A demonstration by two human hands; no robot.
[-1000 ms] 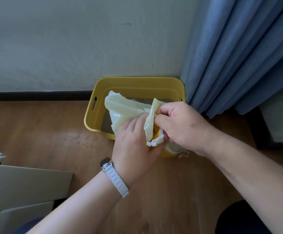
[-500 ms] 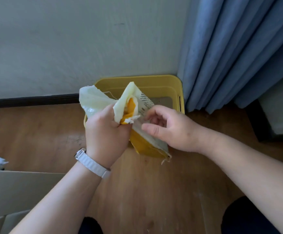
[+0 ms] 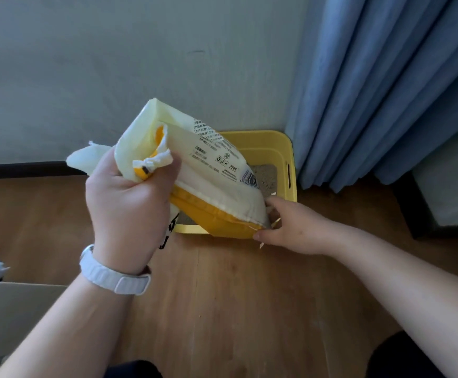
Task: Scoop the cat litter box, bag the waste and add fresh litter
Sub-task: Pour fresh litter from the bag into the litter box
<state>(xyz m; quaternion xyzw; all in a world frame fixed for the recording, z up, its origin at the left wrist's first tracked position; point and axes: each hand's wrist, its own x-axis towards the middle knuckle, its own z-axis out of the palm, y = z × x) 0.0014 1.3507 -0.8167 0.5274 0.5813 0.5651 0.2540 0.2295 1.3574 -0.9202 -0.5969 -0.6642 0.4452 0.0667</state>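
The left hand (image 3: 129, 203) is clenched round the bunched, crumpled end of a cream-and-yellow litter bag (image 3: 211, 173), holding it raised so that the bag slopes down to the right. Its lower corner hangs over the yellow litter box (image 3: 266, 143). The right hand (image 3: 296, 227) meets that lower corner, which sits between the thumb below and the fingers above and is held there, though the fingertips are partly hidden behind the bag. The two hands are thus apart, one at each end of the same bag. Printed text and a barcode show on the bag's pale face, and its underside is deep yellow. The litter box stands on the wooden floor (image 3: 236, 296) in the corner, its back against the grey wall (image 3: 113, 64) and its right side just beside the blue curtain (image 3: 386, 91). A patch of pale, sandy litter (image 3: 266, 175) shows inside it to the right of the bag (the rest of the box's inside is covered by the bag). A white watch (image 3: 113, 276) sits on the left wrist. At the lower left edge lies a flat sheet of cardboard (image 3: 17, 317), well apart from the box, and a dark baseboard (image 3: 17, 170) runs along the foot of the wall.
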